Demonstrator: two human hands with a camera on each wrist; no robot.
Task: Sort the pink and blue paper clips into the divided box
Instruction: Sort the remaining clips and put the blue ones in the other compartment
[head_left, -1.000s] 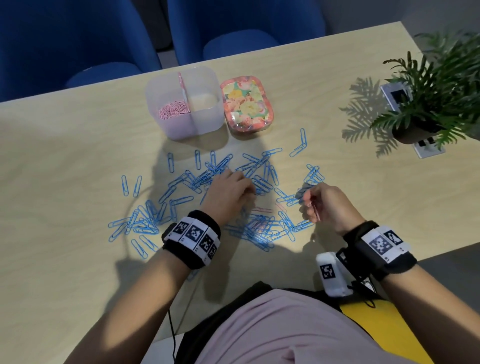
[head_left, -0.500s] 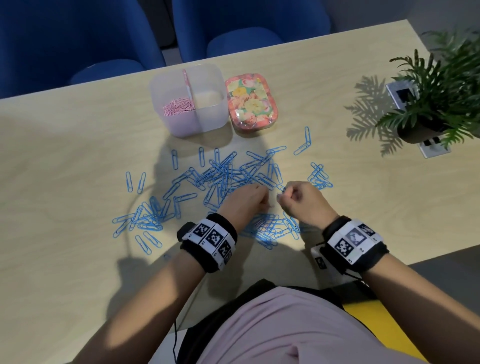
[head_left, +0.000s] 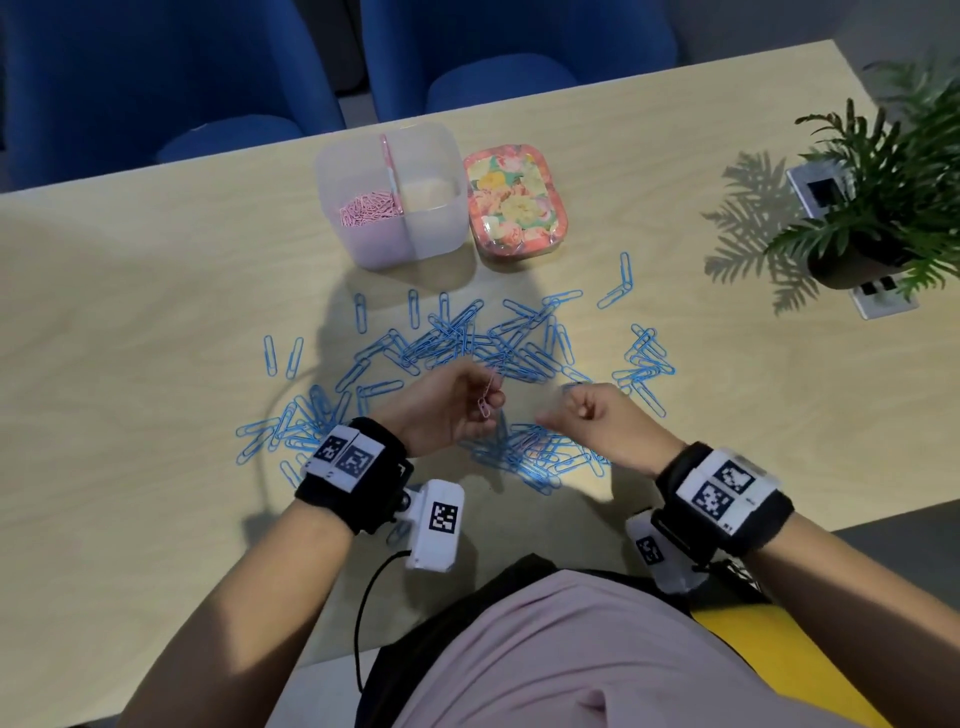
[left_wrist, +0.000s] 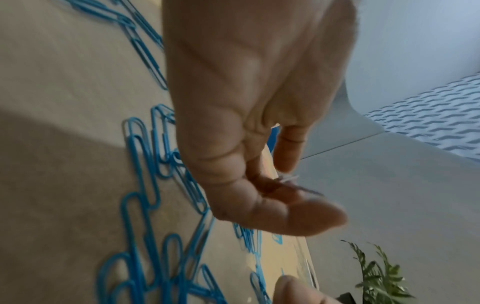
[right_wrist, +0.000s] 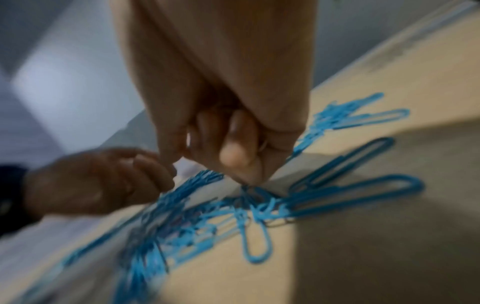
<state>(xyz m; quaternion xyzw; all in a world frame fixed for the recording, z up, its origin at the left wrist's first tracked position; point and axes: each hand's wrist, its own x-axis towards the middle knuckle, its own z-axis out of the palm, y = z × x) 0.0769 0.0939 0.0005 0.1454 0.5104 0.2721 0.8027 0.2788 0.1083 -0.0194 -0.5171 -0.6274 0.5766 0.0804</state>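
Note:
Many blue paper clips (head_left: 467, 338) lie scattered over the wooden table between me and the divided box (head_left: 410, 234). Its left compartment holds pink clips (head_left: 369, 208); the right one looks bare. My left hand (head_left: 452, 410) is raised a little over the pile and pinches a pink clip (head_left: 487, 402) that hangs from thumb and fingertips. It shows pale and blurred in the left wrist view (left_wrist: 288, 179). My right hand (head_left: 597, 415) is curled just to the right, fingertips down at blue clips (right_wrist: 337, 195). Blur hides whether it holds one.
A floral tin (head_left: 514, 202) stands against the box's right side. A potted plant (head_left: 883, 182) sits at the far right over table sockets (head_left: 883, 304). Blue chairs (head_left: 498, 62) line the far edge. Bare wood lies left of the clips.
The right hand held pink clips, then the hands met over the pile. Now they have parted, the left hand holds a pink clip and the right has drawn back right.

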